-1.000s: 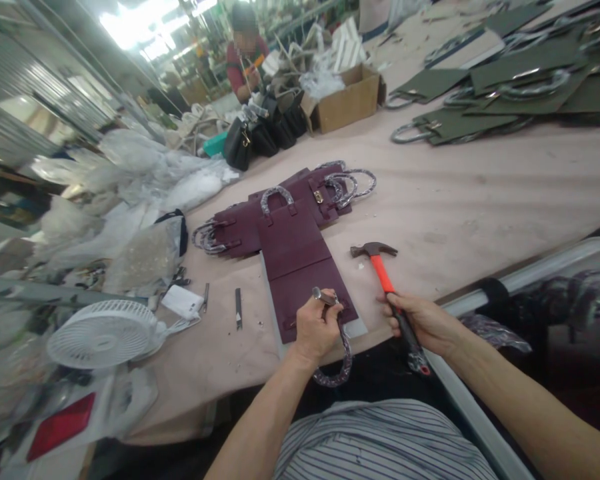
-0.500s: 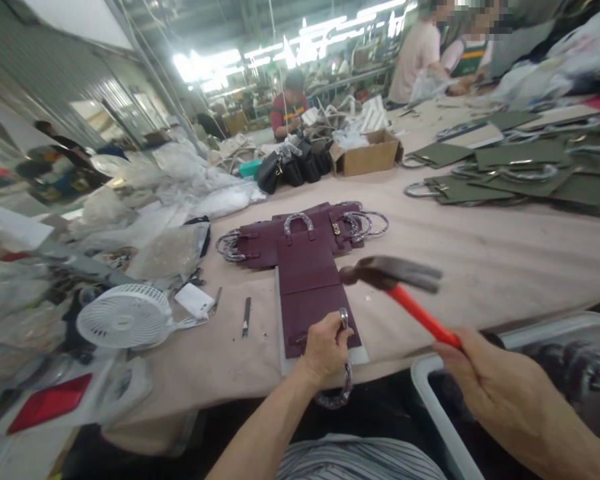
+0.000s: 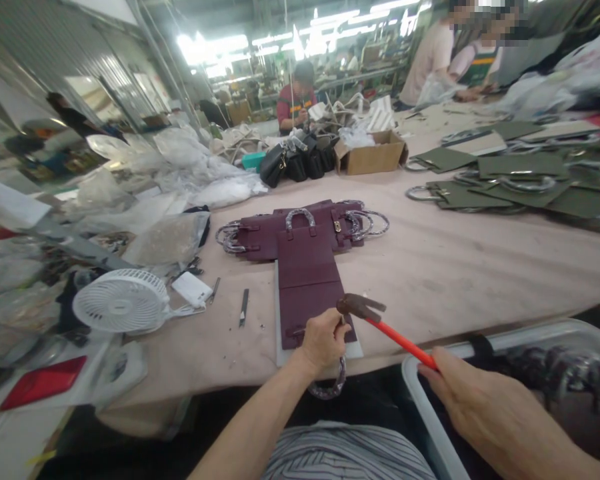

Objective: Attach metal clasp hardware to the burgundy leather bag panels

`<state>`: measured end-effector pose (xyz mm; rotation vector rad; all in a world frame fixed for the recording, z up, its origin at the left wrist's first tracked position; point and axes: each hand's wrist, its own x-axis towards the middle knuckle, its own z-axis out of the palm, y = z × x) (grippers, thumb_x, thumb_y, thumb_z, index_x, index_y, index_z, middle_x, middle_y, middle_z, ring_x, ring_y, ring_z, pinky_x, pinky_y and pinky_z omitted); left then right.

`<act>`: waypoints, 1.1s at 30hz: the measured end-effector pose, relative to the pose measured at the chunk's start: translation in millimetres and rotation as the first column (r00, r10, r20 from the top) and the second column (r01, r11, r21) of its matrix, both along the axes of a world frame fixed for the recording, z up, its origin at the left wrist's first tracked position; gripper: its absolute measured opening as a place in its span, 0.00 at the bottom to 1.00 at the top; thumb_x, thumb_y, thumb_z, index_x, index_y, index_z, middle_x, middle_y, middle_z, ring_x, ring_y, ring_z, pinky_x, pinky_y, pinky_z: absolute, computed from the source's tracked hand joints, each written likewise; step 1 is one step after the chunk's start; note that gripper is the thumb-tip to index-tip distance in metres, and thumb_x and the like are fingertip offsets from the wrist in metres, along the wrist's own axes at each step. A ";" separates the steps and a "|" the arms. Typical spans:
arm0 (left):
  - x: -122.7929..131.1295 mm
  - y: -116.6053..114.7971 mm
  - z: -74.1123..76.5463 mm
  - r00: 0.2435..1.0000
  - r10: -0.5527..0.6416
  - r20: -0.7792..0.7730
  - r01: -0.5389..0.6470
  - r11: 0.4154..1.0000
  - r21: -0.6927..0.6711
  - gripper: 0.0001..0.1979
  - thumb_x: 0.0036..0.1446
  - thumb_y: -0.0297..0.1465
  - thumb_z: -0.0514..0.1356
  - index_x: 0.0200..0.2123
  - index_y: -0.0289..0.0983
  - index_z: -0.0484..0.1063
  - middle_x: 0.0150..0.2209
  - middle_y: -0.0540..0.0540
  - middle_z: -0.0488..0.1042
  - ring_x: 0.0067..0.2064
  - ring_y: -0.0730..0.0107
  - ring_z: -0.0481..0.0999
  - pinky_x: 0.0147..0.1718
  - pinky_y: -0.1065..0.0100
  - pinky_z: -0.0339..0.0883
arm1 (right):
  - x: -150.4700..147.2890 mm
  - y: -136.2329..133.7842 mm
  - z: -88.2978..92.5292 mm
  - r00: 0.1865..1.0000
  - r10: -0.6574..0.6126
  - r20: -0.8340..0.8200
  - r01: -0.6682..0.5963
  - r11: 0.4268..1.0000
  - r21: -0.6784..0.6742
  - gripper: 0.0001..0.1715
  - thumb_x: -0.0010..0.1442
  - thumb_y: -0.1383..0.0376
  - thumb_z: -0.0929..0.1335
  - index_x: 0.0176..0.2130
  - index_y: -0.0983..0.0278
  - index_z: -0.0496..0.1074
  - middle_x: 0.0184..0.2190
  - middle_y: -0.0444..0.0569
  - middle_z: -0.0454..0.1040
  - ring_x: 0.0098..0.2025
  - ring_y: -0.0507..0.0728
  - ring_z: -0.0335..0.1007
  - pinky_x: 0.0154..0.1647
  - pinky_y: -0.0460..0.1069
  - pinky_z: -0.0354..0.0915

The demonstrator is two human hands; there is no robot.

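Note:
My left hand [image 3: 324, 341] is pinched around a short metal punch, mostly hidden by my fingers and the hammer head. It stands on the near right part of a burgundy bag panel [image 3: 310, 303]. In my right hand [image 3: 473, 393] is a hammer [image 3: 403, 341] with an orange handle and a dark claw head. That head is at the top of the punch; whether they touch I cannot tell. A plastic-wrapped handle [image 3: 337, 383] hangs at the table's front edge below my left hand. Under the panel lies a pale board [image 3: 279, 313].
More burgundy bag pieces [image 3: 257, 240] lie behind the panel. On the left are a white fan [image 3: 123, 303], a cutter-like tool [image 3: 244, 307] and a white box [image 3: 193, 288]. Green bag panels [image 3: 520, 167] cover the back right. A white bin [image 3: 415, 383] stands at right. Co-workers are farther back.
The hammer has come down and left, from raised above the panel to the top of the punch. My left hand keeps its pinch in about the same place.

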<state>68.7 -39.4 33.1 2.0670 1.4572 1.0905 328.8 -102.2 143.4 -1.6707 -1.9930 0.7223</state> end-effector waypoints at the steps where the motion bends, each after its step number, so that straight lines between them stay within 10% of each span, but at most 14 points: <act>1: -0.1 -0.1 -0.7 1.000 0.002 0.000 -0.002 1.000 0.002 0.04 0.58 0.23 0.59 0.34 0.39 0.71 0.34 0.45 0.77 0.37 0.62 0.79 0.39 0.65 0.72 | 0.8 2.8 -1.9 1.000 -0.002 0.031 0.002 1.000 -0.019 0.24 0.62 0.41 0.65 0.29 0.56 0.66 0.19 0.47 0.66 0.19 0.55 0.58 0.22 0.52 0.53; 5: -0.8 -0.9 -3.5 0.999 0.003 0.032 -0.003 1.000 0.011 0.05 0.59 0.24 0.59 0.37 0.39 0.71 0.37 0.45 0.78 0.40 0.62 0.79 0.42 0.65 0.73 | 15.0 27.3 -16.3 0.995 -0.015 0.097 0.024 0.996 -0.091 0.24 0.63 0.42 0.60 0.30 0.55 0.67 0.18 0.47 0.67 0.20 0.58 0.62 0.23 0.53 0.53; 10: -1.0 -0.7 -3.1 0.999 -0.006 0.045 0.006 1.000 0.006 0.07 0.58 0.22 0.60 0.39 0.39 0.72 0.39 0.45 0.79 0.42 0.63 0.79 0.43 0.66 0.73 | 19.1 73.2 -76.4 0.996 -0.039 0.083 0.044 0.997 -0.063 0.27 0.66 0.49 0.56 0.23 0.59 0.62 0.17 0.46 0.63 0.20 0.56 0.61 0.24 0.51 0.58; 16: -4.8 -1.1 1.6 0.999 -0.019 0.043 0.021 0.998 -0.051 0.06 0.60 0.24 0.61 0.40 0.39 0.73 0.41 0.45 0.79 0.44 0.63 0.79 0.47 0.65 0.74 | -31.8 90.5 -109.4 0.988 0.055 0.147 -0.099 0.946 0.310 0.24 0.65 0.57 0.63 0.56 0.66 0.69 0.54 0.65 0.70 0.54 0.69 0.68 0.53 0.64 0.66; 22: 2.3 0.2 4.8 0.975 0.023 0.221 0.017 0.984 -0.177 0.06 0.62 0.27 0.59 0.40 0.39 0.75 0.42 0.45 0.80 0.46 0.63 0.79 0.51 0.63 0.73 | -99.6 72.8 -133.5 0.950 0.310 -0.042 -0.281 0.905 0.321 0.26 0.67 0.65 0.62 0.63 0.61 0.64 0.57 0.59 0.69 0.58 0.65 0.67 0.56 0.64 0.67; 27: -31.0 19.7 24.0 0.601 0.501 0.623 -0.292 0.863 -0.412 0.18 0.67 0.43 0.50 0.39 0.36 0.72 0.38 0.42 0.80 0.38 0.64 0.81 0.40 0.61 0.77 | -102.4 67.7 -139.5 0.969 0.236 0.074 -0.247 0.929 0.276 0.24 0.68 0.65 0.62 0.62 0.60 0.66 0.61 0.58 0.67 0.58 0.66 0.66 0.56 0.63 0.65; 29: -67.3 24.6 35.5 0.645 0.543 0.538 -0.342 0.834 -0.432 0.18 0.62 0.45 0.55 0.37 0.35 0.72 0.36 0.44 0.80 0.38 0.64 0.81 0.39 0.64 0.75 | -98.7 72.4 -131.4 0.958 0.256 0.131 -0.282 0.926 0.253 0.23 0.67 0.65 0.64 0.60 0.61 0.68 0.59 0.57 0.69 0.56 0.66 0.66 0.56 0.63 0.64; 33: -141.7 16.7 46.5 0.831 0.538 -0.141 -0.545 0.737 -0.399 0.12 0.57 0.37 0.59 0.25 0.37 0.72 0.24 0.49 0.75 0.30 0.67 0.75 0.32 0.70 0.65 | -96.5 83.4 -116.4 0.937 0.289 0.198 -0.334 0.906 0.261 0.19 0.64 0.65 0.67 0.55 0.63 0.72 0.54 0.56 0.72 0.53 0.66 0.65 0.54 0.62 0.62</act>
